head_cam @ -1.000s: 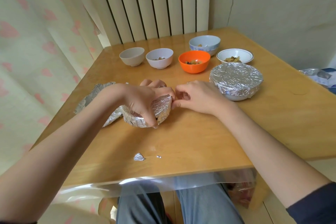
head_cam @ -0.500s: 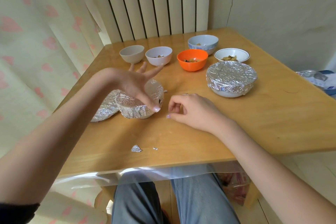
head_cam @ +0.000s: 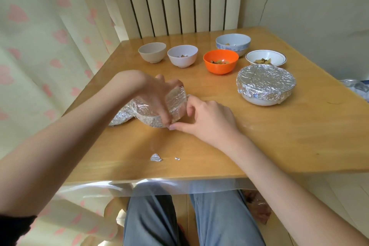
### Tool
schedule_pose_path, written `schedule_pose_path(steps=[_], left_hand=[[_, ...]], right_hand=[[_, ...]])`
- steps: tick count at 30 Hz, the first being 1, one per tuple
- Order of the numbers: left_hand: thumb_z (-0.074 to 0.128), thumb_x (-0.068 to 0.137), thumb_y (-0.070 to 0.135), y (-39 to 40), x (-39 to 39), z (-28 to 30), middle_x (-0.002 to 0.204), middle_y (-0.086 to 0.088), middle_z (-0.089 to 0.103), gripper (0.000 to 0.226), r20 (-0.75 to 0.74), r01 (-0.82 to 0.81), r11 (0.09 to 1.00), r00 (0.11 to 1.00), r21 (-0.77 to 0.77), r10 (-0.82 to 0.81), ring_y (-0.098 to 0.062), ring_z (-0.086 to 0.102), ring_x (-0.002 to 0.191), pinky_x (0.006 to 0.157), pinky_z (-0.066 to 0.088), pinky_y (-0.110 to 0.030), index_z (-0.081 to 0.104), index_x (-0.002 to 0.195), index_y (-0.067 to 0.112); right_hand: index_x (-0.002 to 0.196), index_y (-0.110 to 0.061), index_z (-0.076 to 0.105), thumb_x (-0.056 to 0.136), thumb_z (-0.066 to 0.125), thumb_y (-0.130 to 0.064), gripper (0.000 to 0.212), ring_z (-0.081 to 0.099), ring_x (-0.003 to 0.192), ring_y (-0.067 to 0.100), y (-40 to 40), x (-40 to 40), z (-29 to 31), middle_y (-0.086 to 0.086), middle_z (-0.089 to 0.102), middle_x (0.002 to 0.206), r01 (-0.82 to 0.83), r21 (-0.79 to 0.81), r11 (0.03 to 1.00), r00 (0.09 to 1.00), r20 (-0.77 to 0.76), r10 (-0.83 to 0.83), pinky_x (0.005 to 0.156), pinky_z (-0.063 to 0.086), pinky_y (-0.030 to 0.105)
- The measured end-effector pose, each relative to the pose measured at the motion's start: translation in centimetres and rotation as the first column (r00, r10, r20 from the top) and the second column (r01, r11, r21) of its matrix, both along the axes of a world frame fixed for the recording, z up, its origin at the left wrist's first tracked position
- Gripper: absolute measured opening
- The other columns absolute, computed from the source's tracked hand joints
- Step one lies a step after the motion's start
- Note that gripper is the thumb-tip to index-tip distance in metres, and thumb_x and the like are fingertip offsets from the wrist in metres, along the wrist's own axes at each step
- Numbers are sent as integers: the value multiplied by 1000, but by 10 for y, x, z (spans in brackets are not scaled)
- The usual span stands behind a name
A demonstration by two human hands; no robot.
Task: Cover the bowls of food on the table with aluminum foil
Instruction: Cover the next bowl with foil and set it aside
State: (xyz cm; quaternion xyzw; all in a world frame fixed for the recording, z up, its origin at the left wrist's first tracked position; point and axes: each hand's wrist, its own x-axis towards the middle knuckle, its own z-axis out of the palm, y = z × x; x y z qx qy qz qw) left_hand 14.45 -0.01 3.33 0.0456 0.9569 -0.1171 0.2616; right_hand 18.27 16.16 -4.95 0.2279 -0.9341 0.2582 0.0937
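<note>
A single head-worn wide-angle view looks forward and steeply down from above the near edge of the wooden table [head_cam: 279, 138]. It sits close: both forearms enter from the bottom corners, and the person's knees show under the table edge. The far edge meets a slatted panel [head_cam: 179, 0] and a plain wall [head_cam: 319, 6], with a curtain [head_cam: 44, 46] filling the left side. Straight lines seem to bow toward the borders, probably from the lens. No second view shares the scene.

no text, label, brand, number or sign can be read on any bowl, foil or surface here.
</note>
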Motion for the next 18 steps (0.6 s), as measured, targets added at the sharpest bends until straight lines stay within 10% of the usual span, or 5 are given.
schedule_pose_path(steps=[7,18], left_hand=[[85,38,60,-6,3,13,157,2,-32,151,83,109,993,990,42,-113,-29,-25,145,118,4,-55,-30,137,59],[92,56,38,-8,-2,-3,145,10,13,115,8,194,970,980,147,-197,-23,19,136,104,35,-43,13,138,54]], right_hand=[[91,-30,46,68,57,-78,55,58,75,15,5,-5,3,-12,53,70,-49,15,999,999,3,49,66,44,31],[78,-27,48,73,67,-62,41,53,70,12,0,-15,7,-12,51,62,-54,-9,999,998,10,54,61,34,28]])
